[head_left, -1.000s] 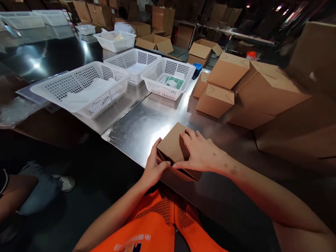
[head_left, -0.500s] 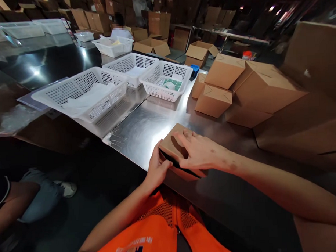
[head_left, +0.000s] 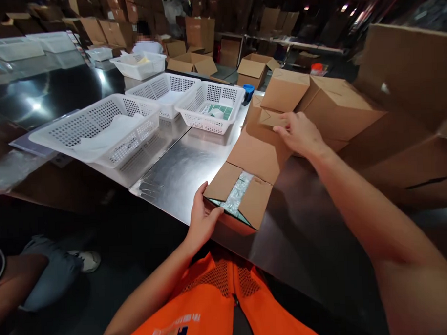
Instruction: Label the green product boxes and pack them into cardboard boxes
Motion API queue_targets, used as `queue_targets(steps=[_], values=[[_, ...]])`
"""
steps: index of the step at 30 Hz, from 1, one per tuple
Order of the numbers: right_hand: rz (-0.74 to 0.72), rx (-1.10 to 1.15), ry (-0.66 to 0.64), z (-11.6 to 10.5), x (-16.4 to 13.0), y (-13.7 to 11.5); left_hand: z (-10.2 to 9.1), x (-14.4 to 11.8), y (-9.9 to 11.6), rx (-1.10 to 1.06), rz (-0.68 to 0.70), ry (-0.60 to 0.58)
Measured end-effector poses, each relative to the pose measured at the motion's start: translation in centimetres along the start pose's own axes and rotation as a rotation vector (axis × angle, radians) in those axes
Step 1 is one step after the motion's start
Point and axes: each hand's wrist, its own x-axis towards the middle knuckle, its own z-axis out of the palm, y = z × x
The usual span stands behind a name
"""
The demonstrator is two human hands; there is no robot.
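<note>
A small cardboard box (head_left: pixel 259 198) lies on the metal table at its front edge, top open. Between its two folded-in side flaps shows clear bubble wrap (head_left: pixel 237 192), with green edges of something beneath. My left hand (head_left: pixel 203 214) grips the box's near left corner, thumb on the front rim and fingers along the side. The lid (head_left: pixel 254 154) is swung up and back, away from me. At its far right edge is my right hand (head_left: pixel 303 135), fingers bent and thumb against the cardboard. Just behind those fingers stands a small closed box (head_left: pixel 271 118), partly covered.
White perforated baskets (head_left: pixel 109 159) with sheets inside stand left and ahead; one basket (head_left: pixel 207 125) holds a green grid-patterned item. Closed boxes (head_left: pixel 349 102) are stacked at right. A blue tape dispenser-like object (head_left: pixel 248 92) sits behind. People are at far left and beyond the table.
The lid, lying nearly closed before, is now swung open, baring flaps and bubble wrap. My right hand moved from the box top up and right; my left hand stays at the corner.
</note>
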Motion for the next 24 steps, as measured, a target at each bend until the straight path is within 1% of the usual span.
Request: queue_targets(steps=[2, 4, 5, 6, 7, 8, 9, 10, 12, 13, 14, 15, 16, 17, 18, 19, 20, 21, 22, 24], values=[[0.081, -0.033, -0.038, 4.4, -0.7, 0.2, -0.2, 0.8, 0.9, 0.160, 0.031, -0.010], [0.092, -0.020, -0.134, 8.8, -1.7, 0.0, -0.5, 1.5, 2.1, 0.351, 0.081, -0.044], [0.083, -0.010, -0.165, 10.5, -2.2, 0.0, -0.7, 1.9, 2.7, 0.442, 0.106, -0.066], [0.064, 0.003, -0.178, 11.8, -2.4, 0.1, -0.9, 2.1, 3.2, 0.519, 0.124, -0.091], [0.046, 0.015, -0.172, 12.6, -2.6, 0.4, -1.2, 2.3, 3.8, 0.574, 0.132, -0.116], [0.024, 0.028, -0.144, 12.7, -2.6, 0.8, -1.5, 2.6, 4.2, 0.600, 0.130, -0.133], [0.003, 0.043, -0.099, 12.4, -2.5, 1.3, -1.9, 2.8, 4.5, 0.599, 0.120, -0.133], [-0.014, 0.058, -0.041, 11.6, -2.4, 1.7, -2.3, 3.1, 4.7, 0.581, 0.111, -0.109], [-0.053, 0.090, 0.077, 9.3, -2.7, 2.1, -3.1, 4.0, 4.8, 0.524, 0.109, -0.003], [-0.110, 0.113, 0.125, 8.1, -3.2, 1.9, -3.5, 4.6, 4.6, 0.506, 0.118, 0.066], [-0.206, 0.139, 0.149, 7.1, -3.8, 1.4, -3.8, 5.3, 4.4, 0.506, 0.138, 0.129], [-0.338, 0.165, 0.146, 6.3, -4.6, 0.6, -4.0, 6.0, 4.1, 0.525, 0.172, 0.169], [-0.497, 0.189, 0.118, 5.9, -5.6, -0.3, -4.2, 6.7, 3.8, 0.549, 0.211, 0.163], [-0.654, 0.204, 0.074, 5.7, -6.5, -1.2, -4.3, 7.4, 3.5, 0.573, 0.245, 0.107], [-0.783, 0.210, 0.029, 5.7, -7.3, -2.1, -4.3, 7.8, 3.3, 0.591, 0.267, 0.019], [-0.863, 0.207, -0.005, 5.8, -8.0, -2.8, -4.3, 8.1, 3.1, 0.598, 0.271, -0.089], [-0.900, 0.204, -0.021, 5.9, -8.5, -3.3, -4.3, 8.3, 3.0, 0.597, 0.258, -0.194], [-0.901, 0.206, -0.021, 5.9, -8.8, -3.6, -4.4, 8.3, 3.0, 0.596, 0.232, -0.277], [-0.883, 0.216, -0.017, 5.6, -9.1, -3.6, -4.4, 8.2, 3.1, 0.596, 0.205, -0.330], [-0.842, 0.247, 0.001, 4.5, -9.5, -3.1, -4.7, 7.9, 3.6, 0.598, 0.147, -0.389]])
